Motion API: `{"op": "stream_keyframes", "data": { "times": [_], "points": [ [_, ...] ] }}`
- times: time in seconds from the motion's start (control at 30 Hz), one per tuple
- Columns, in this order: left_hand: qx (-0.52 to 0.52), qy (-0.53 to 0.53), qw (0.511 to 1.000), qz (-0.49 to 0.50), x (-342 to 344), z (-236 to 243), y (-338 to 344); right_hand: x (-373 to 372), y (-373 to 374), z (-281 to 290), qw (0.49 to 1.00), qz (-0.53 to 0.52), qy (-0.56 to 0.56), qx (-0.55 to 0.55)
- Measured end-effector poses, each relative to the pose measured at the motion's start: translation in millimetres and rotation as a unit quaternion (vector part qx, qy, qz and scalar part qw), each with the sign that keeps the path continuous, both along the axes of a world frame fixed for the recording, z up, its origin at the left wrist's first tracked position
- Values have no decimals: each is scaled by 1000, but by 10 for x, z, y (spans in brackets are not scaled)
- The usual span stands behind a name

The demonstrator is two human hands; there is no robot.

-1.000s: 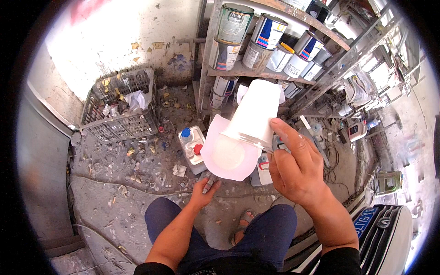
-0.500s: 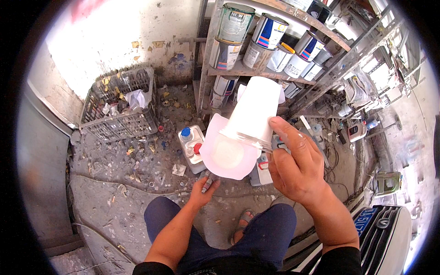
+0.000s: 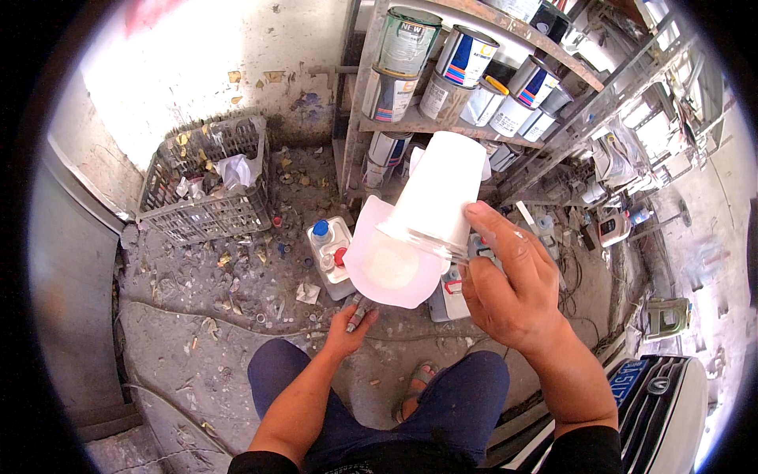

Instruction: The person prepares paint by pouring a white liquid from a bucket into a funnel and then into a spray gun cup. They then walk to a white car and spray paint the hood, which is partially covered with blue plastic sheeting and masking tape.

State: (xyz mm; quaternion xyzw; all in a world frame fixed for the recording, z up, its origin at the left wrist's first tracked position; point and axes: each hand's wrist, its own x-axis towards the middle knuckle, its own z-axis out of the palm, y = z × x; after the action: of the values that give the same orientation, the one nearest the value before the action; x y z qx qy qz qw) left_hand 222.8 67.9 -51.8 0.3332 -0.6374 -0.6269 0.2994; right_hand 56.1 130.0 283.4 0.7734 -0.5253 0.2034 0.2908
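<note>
My right hand (image 3: 513,288) grips a white cup (image 3: 442,186) near its rim, thumb on one side and fingers on the other. The cup is tipped, its base up and away from me and its mouth down over a pale pink, wide-rimmed funnel-like piece (image 3: 363,265). A whitish round area shows inside the pink piece; whether anything flows from the cup, I cannot tell. My left hand (image 3: 347,330) is closed around a short grey handle (image 3: 357,313) just below the pink piece. What the handle belongs to is hidden under the pink piece.
A white jug with a blue cap (image 3: 321,229) stands on the littered floor beyond my left hand. Behind it is a plastic crate (image 3: 205,217) with scraps. A shelf (image 3: 450,122) of paint cans rises ahead. A car front (image 3: 663,403) is close at my right.
Almost nothing differs. The cup has shifted very slightly, still tipped over the pink piece, and both hands keep their hold.
</note>
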Motion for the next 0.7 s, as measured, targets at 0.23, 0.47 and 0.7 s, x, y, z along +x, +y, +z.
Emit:
{"op": "stream_keyframes", "data": {
  "times": [0.23, 0.47, 0.7],
  "points": [
    [-6, -16, 1000, -3, 18, -46, -13, 2, 9, -12, 1000, 0, 8, 3],
    [2, 17, 1000, 7, -2, -49, 8, 8, 16, -17, 1000, 0, 6, 0],
    [-18, 4, 1000, 4, 0, 82, 22, -14, 38, -17, 1000, -4, 7, 0]
  ]
}}
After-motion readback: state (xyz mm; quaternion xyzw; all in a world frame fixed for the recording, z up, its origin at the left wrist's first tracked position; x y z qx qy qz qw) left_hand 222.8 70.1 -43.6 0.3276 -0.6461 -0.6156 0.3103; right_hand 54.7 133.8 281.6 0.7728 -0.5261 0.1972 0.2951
